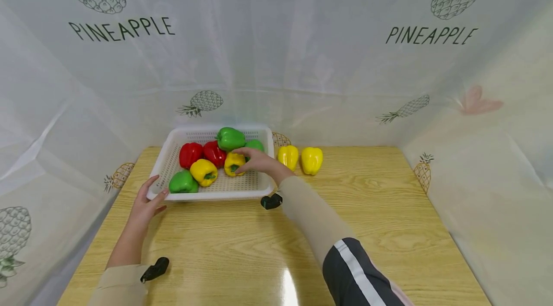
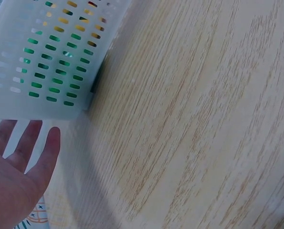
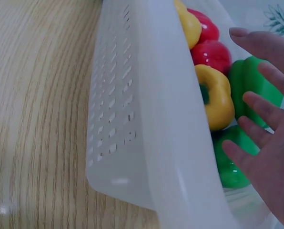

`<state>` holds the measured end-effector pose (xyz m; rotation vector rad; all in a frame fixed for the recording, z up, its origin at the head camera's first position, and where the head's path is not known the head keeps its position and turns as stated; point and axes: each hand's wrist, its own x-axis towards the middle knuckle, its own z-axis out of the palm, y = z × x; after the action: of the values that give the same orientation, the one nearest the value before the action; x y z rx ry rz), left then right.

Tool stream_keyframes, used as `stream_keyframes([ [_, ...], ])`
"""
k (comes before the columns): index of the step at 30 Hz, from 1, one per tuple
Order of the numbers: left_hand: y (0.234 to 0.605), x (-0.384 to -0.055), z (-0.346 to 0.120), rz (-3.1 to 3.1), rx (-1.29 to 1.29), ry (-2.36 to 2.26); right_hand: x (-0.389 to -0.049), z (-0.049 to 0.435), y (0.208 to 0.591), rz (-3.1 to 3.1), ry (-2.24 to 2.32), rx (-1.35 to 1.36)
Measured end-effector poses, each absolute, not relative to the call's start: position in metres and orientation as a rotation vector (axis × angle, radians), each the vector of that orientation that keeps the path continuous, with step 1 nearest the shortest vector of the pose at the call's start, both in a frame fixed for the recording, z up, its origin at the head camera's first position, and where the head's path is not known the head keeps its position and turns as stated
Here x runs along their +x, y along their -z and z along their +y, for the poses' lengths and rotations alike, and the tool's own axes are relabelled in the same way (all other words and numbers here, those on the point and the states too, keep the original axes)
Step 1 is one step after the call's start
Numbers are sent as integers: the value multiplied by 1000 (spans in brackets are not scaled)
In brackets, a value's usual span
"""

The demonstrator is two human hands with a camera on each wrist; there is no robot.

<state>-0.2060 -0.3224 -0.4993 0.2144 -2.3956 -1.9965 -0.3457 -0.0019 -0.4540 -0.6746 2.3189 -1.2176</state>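
Observation:
A white plastic basket (image 1: 224,194) holds red, yellow and green bell peppers. My right hand (image 1: 259,161) reaches over its right side, fingers spread above a yellow bell pepper (image 1: 234,164) and a green bell pepper (image 1: 255,145). In the right wrist view the fingers of that hand (image 3: 270,138) are loosely extended beside the yellow pepper (image 3: 217,98), with nothing gripped; contact is unclear. At the basket's front left corner is my left hand (image 1: 147,203), near another green bell pepper (image 1: 183,182). The left wrist view shows its straight fingers (image 2: 45,155) at the basket's edge.
Two yellow bell peppers (image 1: 288,157) stand on the wooden table (image 1: 367,200), right of the basket. A pale sheet (image 1: 276,56) with pineapple prints hangs behind the table and along both sides.

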Motion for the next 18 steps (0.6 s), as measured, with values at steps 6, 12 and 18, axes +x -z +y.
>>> stream_keyframes([
  [6,498,-206,-323,-2389,208,2009,-346,-8,457,2302,1162,-661],
  [12,499,-205,-323,-2402,233,1991,-346,-13,460,2275,1129,-678],
  [18,499,-206,-323,-2400,237,1991,-345,-15,460,2362,1012,-709],
])
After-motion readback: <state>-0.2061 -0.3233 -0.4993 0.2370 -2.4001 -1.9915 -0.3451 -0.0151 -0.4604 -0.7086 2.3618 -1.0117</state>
